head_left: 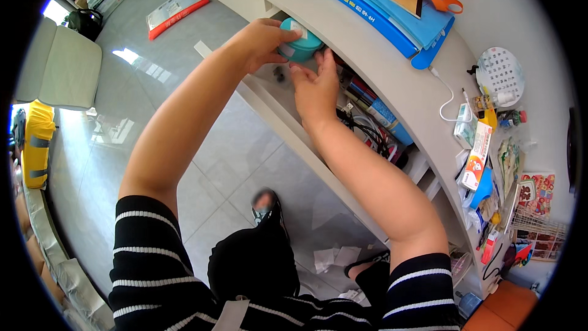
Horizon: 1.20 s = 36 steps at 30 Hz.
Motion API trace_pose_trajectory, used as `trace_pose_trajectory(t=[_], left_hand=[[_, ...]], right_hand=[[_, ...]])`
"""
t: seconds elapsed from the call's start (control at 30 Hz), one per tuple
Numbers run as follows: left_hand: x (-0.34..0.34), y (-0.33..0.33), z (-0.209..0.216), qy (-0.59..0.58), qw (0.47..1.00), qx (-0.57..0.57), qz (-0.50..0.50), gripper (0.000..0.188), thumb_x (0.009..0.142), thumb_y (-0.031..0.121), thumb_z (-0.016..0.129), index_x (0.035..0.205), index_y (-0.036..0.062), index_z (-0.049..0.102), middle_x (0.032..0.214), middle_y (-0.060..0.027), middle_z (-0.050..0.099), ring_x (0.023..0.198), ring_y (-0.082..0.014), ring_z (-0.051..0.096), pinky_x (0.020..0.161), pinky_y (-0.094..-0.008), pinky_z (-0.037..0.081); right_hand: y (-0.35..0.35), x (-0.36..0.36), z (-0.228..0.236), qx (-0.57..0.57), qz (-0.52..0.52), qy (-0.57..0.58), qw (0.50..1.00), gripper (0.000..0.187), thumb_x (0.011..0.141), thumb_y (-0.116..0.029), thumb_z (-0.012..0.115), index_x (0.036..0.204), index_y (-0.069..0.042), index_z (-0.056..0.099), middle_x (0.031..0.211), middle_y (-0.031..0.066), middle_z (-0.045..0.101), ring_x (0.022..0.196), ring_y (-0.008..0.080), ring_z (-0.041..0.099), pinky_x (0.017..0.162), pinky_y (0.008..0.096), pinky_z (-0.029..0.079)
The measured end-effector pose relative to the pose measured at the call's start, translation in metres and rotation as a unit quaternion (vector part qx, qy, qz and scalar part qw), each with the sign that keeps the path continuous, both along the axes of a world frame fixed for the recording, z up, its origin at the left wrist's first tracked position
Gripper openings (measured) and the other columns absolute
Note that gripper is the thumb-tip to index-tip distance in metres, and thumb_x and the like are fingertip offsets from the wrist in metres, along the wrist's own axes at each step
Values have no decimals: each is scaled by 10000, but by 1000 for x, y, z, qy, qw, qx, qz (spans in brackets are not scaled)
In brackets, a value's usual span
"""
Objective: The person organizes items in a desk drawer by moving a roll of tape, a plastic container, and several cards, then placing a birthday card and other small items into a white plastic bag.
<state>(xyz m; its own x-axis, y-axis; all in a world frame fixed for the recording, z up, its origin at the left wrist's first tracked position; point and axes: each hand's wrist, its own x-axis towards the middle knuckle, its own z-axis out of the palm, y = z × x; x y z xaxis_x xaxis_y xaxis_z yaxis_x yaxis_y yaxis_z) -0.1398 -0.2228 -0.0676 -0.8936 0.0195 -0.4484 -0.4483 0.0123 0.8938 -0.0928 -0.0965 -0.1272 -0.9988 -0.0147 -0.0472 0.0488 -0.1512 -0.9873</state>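
Note:
My left hand point(262, 43) grips a round teal container point(301, 41) with a pale label on its top, the thumb lying over its edge. The container is at the far end of a pulled-out drawer point(282, 113). My right hand point(315, 89) is just below the container, its fingers apart and the tips close to the container's lower side. Whether they touch it is hard to tell. In the drawer beside my right hand lie black and white cables point(367, 132), a blue package point(389, 119) and small dark items point(279, 75).
Above the drawer, the desk point(343, 12) bears a blue folder point(361, 6) with orange-red papers. Along its right side stand small boxes point(476, 156), bottles and a white round fan point(500, 76). A red-edged package point(177, 12) and loose papers point(335, 258) lie on the tiled floor.

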Motion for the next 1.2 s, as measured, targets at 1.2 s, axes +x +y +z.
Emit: trace_pose_trajectory(t=[1.2], left_hand=[[0, 20, -41, 159, 763, -560, -283, 196, 744, 234, 661, 829, 59, 688, 874, -136, 664, 882, -304, 615, 765, -395, 485]], right_hand=[[138, 135, 89, 27, 137, -228, 964, 338, 854, -36, 564, 1183, 10, 506, 1066, 58, 572, 882, 112, 561, 775, 249, 448]])
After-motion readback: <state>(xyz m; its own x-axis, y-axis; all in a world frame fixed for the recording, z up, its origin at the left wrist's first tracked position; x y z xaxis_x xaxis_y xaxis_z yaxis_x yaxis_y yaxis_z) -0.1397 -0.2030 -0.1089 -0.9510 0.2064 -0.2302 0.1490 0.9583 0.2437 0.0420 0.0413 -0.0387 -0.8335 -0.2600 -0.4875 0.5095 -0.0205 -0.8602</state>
